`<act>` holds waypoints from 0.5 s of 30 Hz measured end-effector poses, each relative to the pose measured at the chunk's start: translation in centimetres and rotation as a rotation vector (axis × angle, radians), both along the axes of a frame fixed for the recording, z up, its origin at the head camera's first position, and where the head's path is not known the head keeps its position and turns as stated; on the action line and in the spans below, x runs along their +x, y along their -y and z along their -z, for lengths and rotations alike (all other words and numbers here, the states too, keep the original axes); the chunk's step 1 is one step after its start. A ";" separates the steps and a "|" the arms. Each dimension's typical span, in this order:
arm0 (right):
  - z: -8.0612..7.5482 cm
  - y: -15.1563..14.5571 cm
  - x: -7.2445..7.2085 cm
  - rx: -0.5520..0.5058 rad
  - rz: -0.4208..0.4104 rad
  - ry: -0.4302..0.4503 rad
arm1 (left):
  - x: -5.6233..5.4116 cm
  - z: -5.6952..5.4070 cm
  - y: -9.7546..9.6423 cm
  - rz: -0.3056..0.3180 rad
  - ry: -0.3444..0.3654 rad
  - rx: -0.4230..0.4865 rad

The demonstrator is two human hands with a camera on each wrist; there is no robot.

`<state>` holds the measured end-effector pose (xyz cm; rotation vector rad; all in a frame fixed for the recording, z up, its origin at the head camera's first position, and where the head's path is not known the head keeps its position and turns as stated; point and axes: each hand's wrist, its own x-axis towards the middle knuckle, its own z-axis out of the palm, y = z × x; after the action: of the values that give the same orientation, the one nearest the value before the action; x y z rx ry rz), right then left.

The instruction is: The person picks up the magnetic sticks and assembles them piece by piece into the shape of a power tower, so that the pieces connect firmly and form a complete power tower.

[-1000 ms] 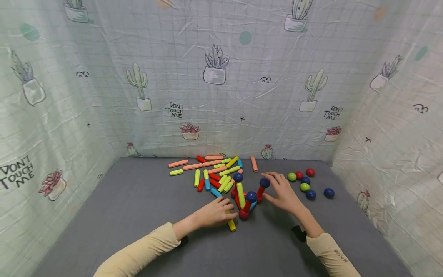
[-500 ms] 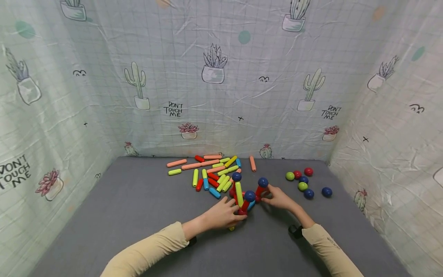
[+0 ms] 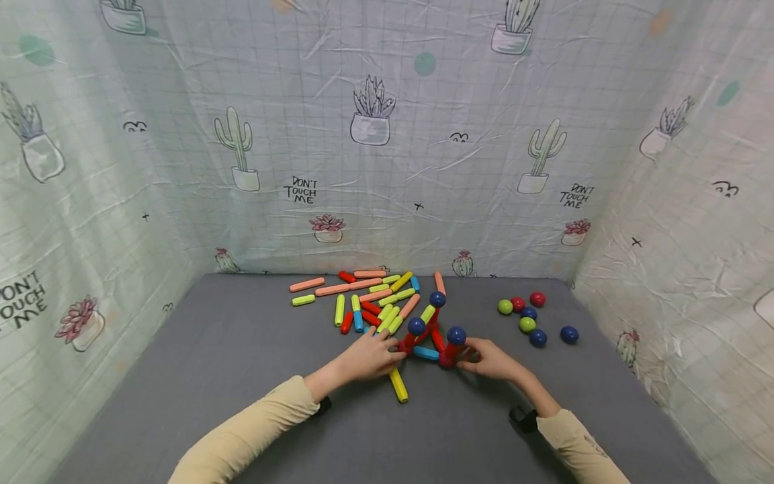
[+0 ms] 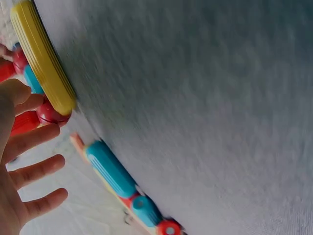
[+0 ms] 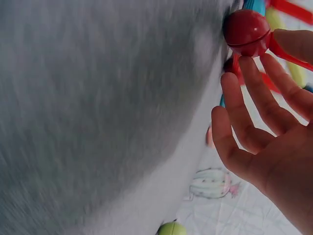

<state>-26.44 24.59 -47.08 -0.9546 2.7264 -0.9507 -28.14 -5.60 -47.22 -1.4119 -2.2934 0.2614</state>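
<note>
Plainly, the grey table (image 3: pixel 447 430) bore a ball-and-stick frame (image 3: pixel 438 338) near its middle; the left hand (image 3: pixel 367 355) and right hand (image 3: pixel 492 361) each pinched it low at one corner, outer fingers apart. A yellow stick (image 3: pixel 398 386) lay beside the left hand, a green ball (image 3: pixel 527 325) farther right.

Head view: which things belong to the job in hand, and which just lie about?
In the job:
toy frame, between left hand and right hand
perhaps the yellow stick by the left hand

Apparently lying about:
loose sticks
loose balls, right side
</note>
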 end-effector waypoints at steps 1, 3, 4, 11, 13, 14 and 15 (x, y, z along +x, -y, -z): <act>0.0 0.3 0.2 -0.001 -0.009 0.003 | -0.3 0.0 0.1 -0.014 0.004 -0.002; -0.1 0.9 0.5 0.000 -0.015 0.019 | -0.7 -0.1 0.4 -0.045 0.019 -0.010; -0.1 1.2 0.7 0.005 -0.020 0.021 | -0.9 -0.1 0.5 -0.059 0.018 -0.018; -1.8 2.7 1.7 -0.006 0.059 -0.097 | -0.3 -0.3 1.1 -0.035 0.014 -0.068; -2.7 2.9 2.1 -0.031 0.101 -0.172 | 0.2 -0.3 1.1 -0.006 0.009 -0.094; -3.1 3.0 2.2 -0.044 0.118 -0.207 | 0.4 -0.2 1.1 0.006 0.007 -0.109; -3.5 3.1 2.4 -0.054 0.123 -0.245 | 0.7 -0.2 1.0 0.014 0.004 -0.128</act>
<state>-24.07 21.51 -43.58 -0.9825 3.0074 -0.9930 -27.47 -6.60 -47.04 -1.4910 -2.3047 0.4074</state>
